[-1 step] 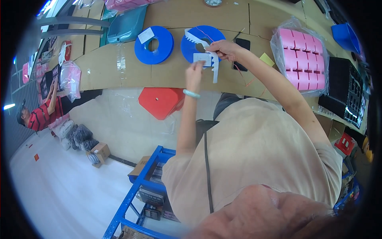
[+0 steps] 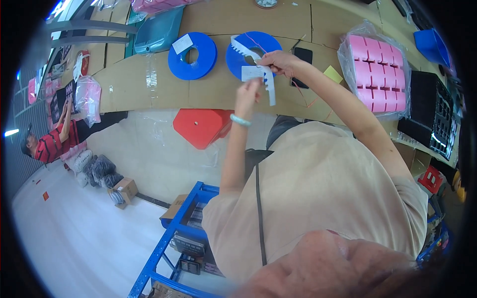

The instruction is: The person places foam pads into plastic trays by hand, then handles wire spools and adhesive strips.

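Observation:
My right hand (image 2: pixel 279 61) pinches a white strip with a toothed edge (image 2: pixel 270 88), bent at the middle. One part of it slants up across a blue ring-shaped reel (image 2: pixel 270 42); the other hangs toward the table's near edge. Curled and slightly blurred, my left hand (image 2: pixel 248 94) is close beside the hanging part, a pale bracelet on its wrist. Whatever its fingers may hold is too small to make out. A white label (image 2: pixel 252 73) shows on the reel's near side. Thin pink wire (image 2: pixel 297 88) trails by my right hand.
A second blue reel (image 2: pixel 208 55) lies to the left, by a teal dustpan-like tray (image 2: pixel 160 31). Right are a dark phone (image 2: pixel 303 54), a yellow paper (image 2: pixel 333 74) and bagged pink parts (image 2: pixel 373 74). A red stool (image 2: pixel 198 126) stands below. A person (image 2: pixel 59 136) works far left.
My left hand has shifted slightly right, and the strip's hanging end has swung a little to the right. My right hand stays in place.

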